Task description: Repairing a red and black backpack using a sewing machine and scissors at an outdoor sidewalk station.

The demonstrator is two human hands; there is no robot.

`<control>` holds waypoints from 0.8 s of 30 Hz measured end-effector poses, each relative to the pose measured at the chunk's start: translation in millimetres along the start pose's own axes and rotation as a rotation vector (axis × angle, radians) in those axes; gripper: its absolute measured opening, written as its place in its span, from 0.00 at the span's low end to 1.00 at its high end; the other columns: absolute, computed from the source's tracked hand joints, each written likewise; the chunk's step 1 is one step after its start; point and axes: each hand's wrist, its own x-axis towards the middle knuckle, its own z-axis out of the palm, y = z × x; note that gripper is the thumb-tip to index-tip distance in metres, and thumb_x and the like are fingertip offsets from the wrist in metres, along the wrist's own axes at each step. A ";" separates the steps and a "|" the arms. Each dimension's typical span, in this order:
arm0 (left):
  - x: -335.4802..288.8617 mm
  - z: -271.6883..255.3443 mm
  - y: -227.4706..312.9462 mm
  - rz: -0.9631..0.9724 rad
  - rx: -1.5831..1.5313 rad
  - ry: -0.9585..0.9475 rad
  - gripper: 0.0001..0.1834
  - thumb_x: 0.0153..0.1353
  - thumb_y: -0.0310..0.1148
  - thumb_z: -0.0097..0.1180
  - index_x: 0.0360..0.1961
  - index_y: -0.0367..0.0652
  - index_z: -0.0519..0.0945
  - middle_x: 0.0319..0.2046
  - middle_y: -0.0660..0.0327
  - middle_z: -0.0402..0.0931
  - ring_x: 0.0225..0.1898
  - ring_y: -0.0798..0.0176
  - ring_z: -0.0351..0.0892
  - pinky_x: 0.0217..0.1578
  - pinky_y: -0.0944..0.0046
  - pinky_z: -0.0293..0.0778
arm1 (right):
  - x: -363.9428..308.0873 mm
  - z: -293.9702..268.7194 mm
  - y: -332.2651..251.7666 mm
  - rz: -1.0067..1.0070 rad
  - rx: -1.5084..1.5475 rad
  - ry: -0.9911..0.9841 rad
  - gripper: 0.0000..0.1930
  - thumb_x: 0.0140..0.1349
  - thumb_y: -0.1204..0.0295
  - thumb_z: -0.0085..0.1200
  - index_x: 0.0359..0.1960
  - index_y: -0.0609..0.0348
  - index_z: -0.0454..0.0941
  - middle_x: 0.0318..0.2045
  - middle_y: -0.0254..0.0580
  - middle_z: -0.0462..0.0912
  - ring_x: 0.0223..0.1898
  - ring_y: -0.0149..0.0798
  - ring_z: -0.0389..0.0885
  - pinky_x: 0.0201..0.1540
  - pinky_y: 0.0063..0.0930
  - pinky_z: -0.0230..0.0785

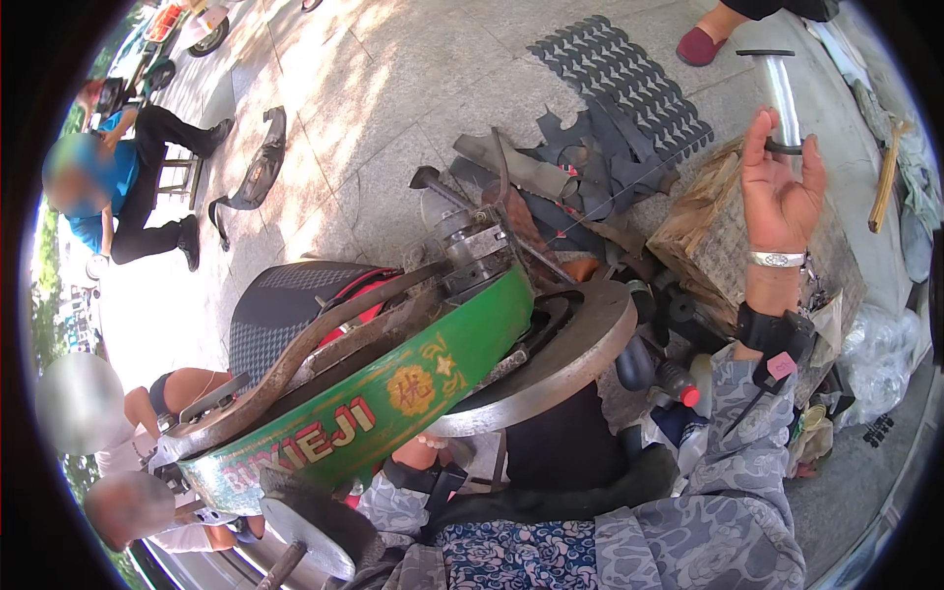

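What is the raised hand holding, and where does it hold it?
The right hand is raised and pinches a small dark piece by its end, between thumb and fingertip. What the piece is cannot be told. The left hand is mostly hidden under the green machine.

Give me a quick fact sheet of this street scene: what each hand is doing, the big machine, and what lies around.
Right hand: raised, open palm, fingers pinching a small dark piece
Left hand: mostly hidden under the machine; grip cannot be told
Machine: green cobbler's stitching machine with a grey flywheel
Ground: dark rubber sole sheets and scraps on paving
Nearby: wooden block; a seated person at left
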 end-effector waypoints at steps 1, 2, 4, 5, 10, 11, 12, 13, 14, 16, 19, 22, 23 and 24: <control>1.2 2.7 -0.6 0.006 0.012 -0.002 0.09 0.58 0.31 0.49 0.37 0.39 0.76 0.30 0.59 0.78 0.28 0.63 0.77 0.26 0.66 0.71 | 0.0 -0.9 4.9 0.051 0.154 0.072 0.23 0.54 0.78 0.54 0.50 0.71 0.60 0.44 0.57 0.71 0.47 0.54 0.72 0.59 0.53 0.60; 0.6 1.9 -0.2 0.011 0.030 0.005 0.09 0.58 0.31 0.49 0.37 0.39 0.76 0.30 0.59 0.78 0.28 0.63 0.77 0.26 0.66 0.71 | -0.2 -3.8 12.4 0.056 0.156 0.076 0.23 0.54 0.78 0.54 0.50 0.71 0.60 0.44 0.57 0.71 0.47 0.54 0.72 0.59 0.53 0.60; -1.7 -0.8 0.2 0.019 0.067 0.023 0.09 0.58 0.31 0.49 0.37 0.39 0.76 0.30 0.59 0.78 0.28 0.63 0.77 0.27 0.66 0.71 | -0.9 -10.0 27.8 0.137 0.394 0.052 0.27 0.53 0.74 0.56 0.51 0.71 0.57 0.44 0.59 0.69 0.48 0.57 0.72 0.61 0.59 0.54; -2.6 -2.3 1.2 0.023 0.086 0.029 0.09 0.58 0.30 0.49 0.37 0.39 0.76 0.30 0.59 0.78 0.28 0.63 0.77 0.27 0.66 0.71 | -1.1 -11.1 34.9 0.140 0.397 0.057 0.27 0.53 0.74 0.56 0.51 0.71 0.57 0.44 0.59 0.69 0.48 0.57 0.72 0.61 0.59 0.54; -12.6 -1.8 6.5 0.043 0.172 0.049 0.08 0.57 0.29 0.50 0.36 0.38 0.77 0.29 0.59 0.78 0.28 0.64 0.77 0.27 0.66 0.71 | 9.7 -50.3 68.6 -0.050 -0.084 0.133 0.19 0.56 0.67 0.52 0.44 0.67 0.64 0.38 0.50 0.75 0.50 0.59 0.72 0.59 0.67 0.49; -17.7 0.8 6.6 0.043 0.186 0.053 0.08 0.57 0.29 0.50 0.36 0.38 0.77 0.29 0.59 0.78 0.28 0.64 0.77 0.27 0.66 0.71 | 7.7 -63.3 78.3 -0.003 -0.248 0.219 0.18 0.57 0.66 0.52 0.44 0.64 0.66 0.37 0.49 0.75 0.51 0.58 0.71 0.59 0.64 0.50; -23.3 3.7 6.4 0.042 0.199 0.057 0.08 0.57 0.29 0.50 0.36 0.38 0.77 0.29 0.59 0.78 0.28 0.64 0.77 0.27 0.66 0.71 | 3.8 -78.0 86.2 0.047 -0.412 0.303 0.16 0.57 0.65 0.51 0.43 0.62 0.67 0.37 0.49 0.76 0.52 0.57 0.71 0.58 0.61 0.51; -31.8 5.0 6.9 0.039 0.214 0.070 0.08 0.57 0.28 0.50 0.36 0.38 0.77 0.29 0.59 0.78 0.28 0.64 0.77 0.27 0.66 0.71 | -1.6 -95.9 90.4 0.104 -0.499 0.314 0.13 0.56 0.64 0.53 0.39 0.56 0.69 0.36 0.45 0.76 0.48 0.54 0.74 0.52 0.54 0.56; -40.2 4.5 6.9 0.039 0.228 0.080 0.08 0.57 0.28 0.50 0.36 0.38 0.77 0.29 0.59 0.78 0.28 0.64 0.77 0.27 0.66 0.71 | -7.3 -113.2 93.1 0.158 -0.587 0.320 0.11 0.55 0.64 0.55 0.36 0.51 0.70 0.36 0.41 0.77 0.45 0.50 0.77 0.46 0.48 0.61; -55.1 3.7 9.2 0.040 0.258 0.112 0.07 0.57 0.28 0.51 0.35 0.37 0.77 0.29 0.59 0.78 0.28 0.64 0.77 0.27 0.66 0.72 | -26.6 -132.3 94.5 0.227 -0.597 0.312 0.10 0.54 0.64 0.55 0.35 0.48 0.70 0.35 0.37 0.76 0.44 0.47 0.78 0.43 0.43 0.61; -68.3 5.5 32.9 -0.036 0.222 0.178 0.06 0.55 0.25 0.52 0.33 0.36 0.78 0.28 0.60 0.78 0.28 0.66 0.77 0.27 0.68 0.71 | -43.3 -136.8 103.4 0.372 -0.661 0.205 0.13 0.53 0.69 0.55 0.39 0.51 0.67 0.37 0.38 0.75 0.43 0.47 0.78 0.38 0.39 0.69; -72.5 17.2 76.8 -0.091 -0.047 0.140 0.07 0.57 0.28 0.54 0.33 0.35 0.78 0.26 0.62 0.77 0.26 0.71 0.76 0.25 0.73 0.70 | -61.9 -122.5 105.4 0.386 -0.761 0.133 0.18 0.53 0.72 0.55 0.44 0.58 0.64 0.38 0.43 0.73 0.41 0.48 0.78 0.40 0.37 0.73; -72.1 15.6 88.0 -0.058 -0.044 0.139 0.07 0.56 0.28 0.54 0.34 0.35 0.77 0.28 0.62 0.77 0.27 0.71 0.76 0.26 0.73 0.70 | -62.4 -126.1 108.1 0.382 -0.784 0.107 0.18 0.53 0.72 0.55 0.45 0.58 0.64 0.37 0.42 0.73 0.40 0.43 0.77 0.40 0.36 0.73; -70.6 18.0 95.1 -0.024 -0.044 0.131 0.08 0.56 0.27 0.55 0.36 0.35 0.76 0.29 0.62 0.77 0.27 0.71 0.76 0.26 0.73 0.71 | -52.7 -158.9 104.7 0.348 -0.823 0.038 0.18 0.54 0.72 0.55 0.45 0.58 0.65 0.37 0.40 0.73 0.40 0.39 0.77 0.41 0.33 0.73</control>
